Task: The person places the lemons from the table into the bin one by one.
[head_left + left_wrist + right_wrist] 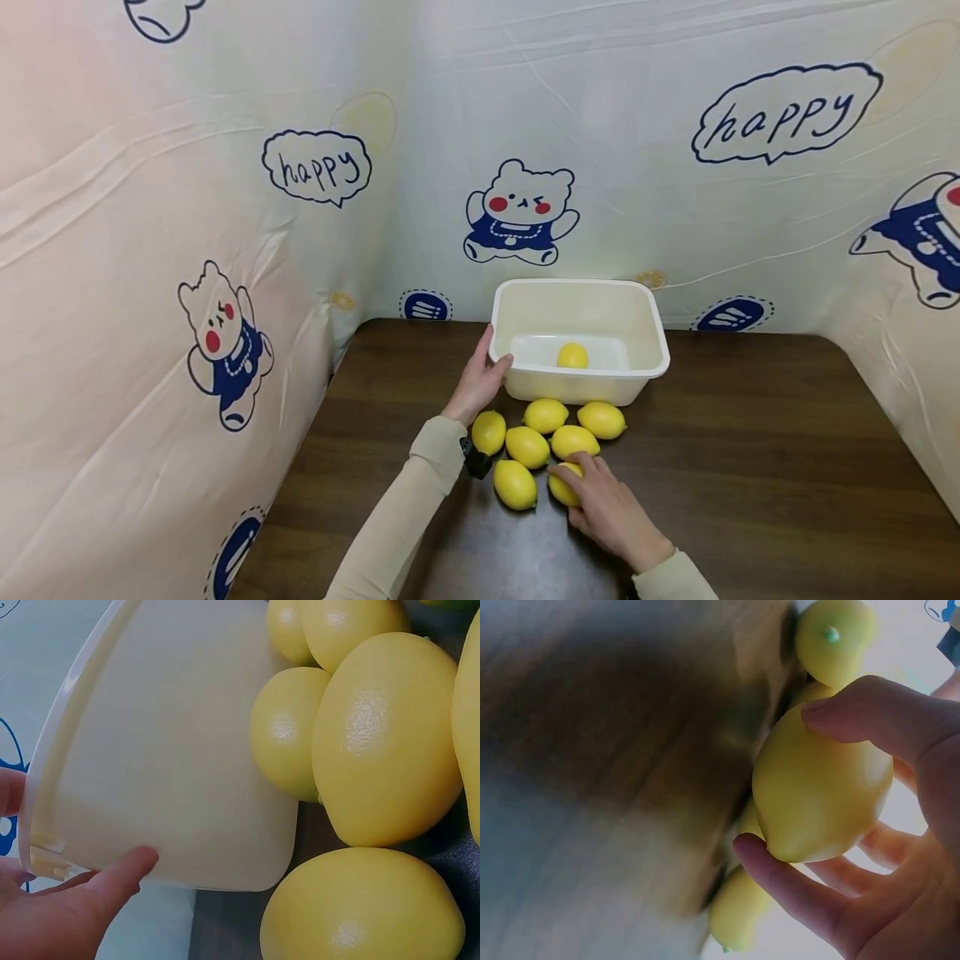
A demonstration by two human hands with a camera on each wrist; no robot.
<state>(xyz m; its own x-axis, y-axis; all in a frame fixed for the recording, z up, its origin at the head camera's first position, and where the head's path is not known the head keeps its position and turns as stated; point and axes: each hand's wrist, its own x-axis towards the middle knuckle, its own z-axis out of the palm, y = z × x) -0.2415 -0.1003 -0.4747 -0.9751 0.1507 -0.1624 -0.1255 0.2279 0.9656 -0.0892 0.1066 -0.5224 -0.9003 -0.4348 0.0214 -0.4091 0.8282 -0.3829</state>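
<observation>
A white plastic basin [577,387] stands at the back of the table. My left hand [478,383] grips its left corner, the thumb along the outside of the wall in the left wrist view. Inside the basin lies one lemon [573,356]. My right hand [611,510] has its fingers and thumb around the nearest lemon [821,787] on the right of a group, partly covering it in the head view. Several other lemons, among them one at the front left [515,485] and one at the back right [602,420], lie close together in front of the basin.
The dark wooden table [750,467] extends to both sides of the lemons. A pale cloth [420,208] printed with bears and lettering hangs behind it and along both sides. A small black device [476,458] sits on the left wrist, close to the leftmost lemon.
</observation>
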